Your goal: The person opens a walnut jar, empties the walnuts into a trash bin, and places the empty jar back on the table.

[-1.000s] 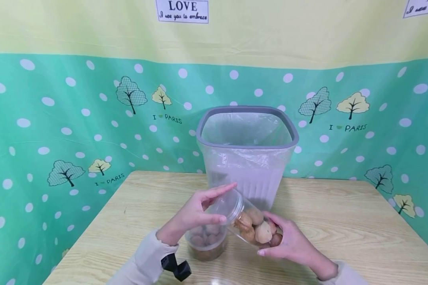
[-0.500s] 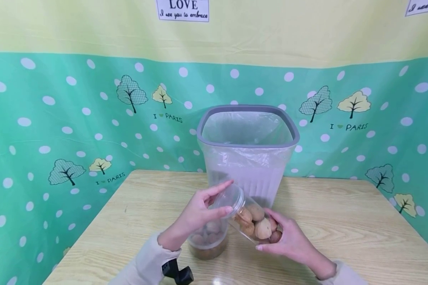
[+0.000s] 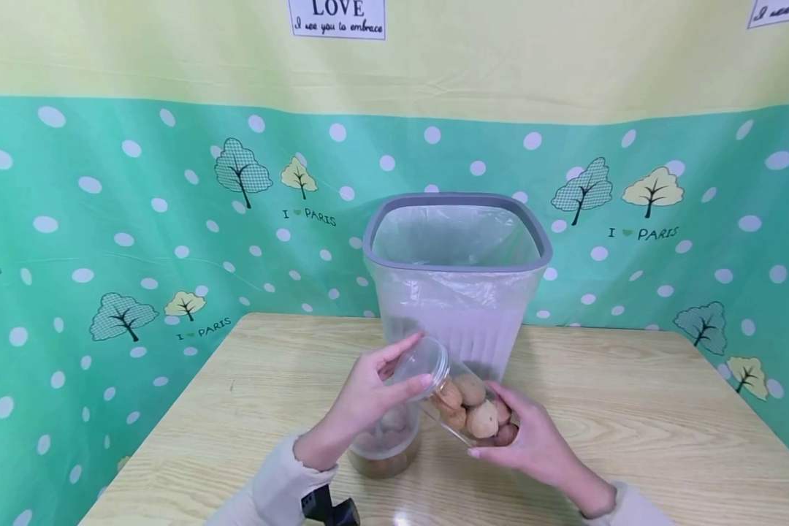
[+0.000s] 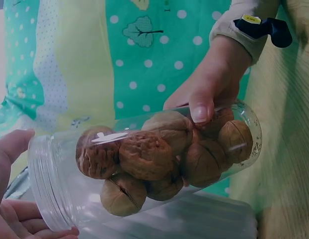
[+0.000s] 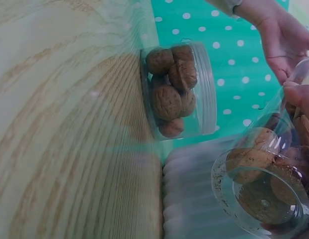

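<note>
A clear plastic jar (image 3: 456, 402) with several walnuts (image 4: 145, 154) inside is held tilted above the table, its lidded end up and to the left. My left hand (image 3: 367, 387) grips that end, thumb and fingers spread round the clear lid (image 4: 50, 181). Near the base, my right hand (image 3: 532, 442) holds the jar, with the thumb across its side in the left wrist view. A second clear jar (image 3: 386, 464), also containing several walnuts (image 5: 167, 102), stands upright on the table, partly hidden behind my left hand in the head view.
Behind the hands stands a pale trash bin (image 3: 454, 314) with a grey rim and a clear plastic liner. The wooden table (image 3: 631, 409) runs back to a green and yellow patterned curtain (image 3: 191, 175). A black strap piece (image 3: 329, 508) is on my left sleeve.
My left hand has turned slightly on the lid, its thumb moving up and right and its index finger a little left. The jar stays tilted in my right hand, almost where it was.
</note>
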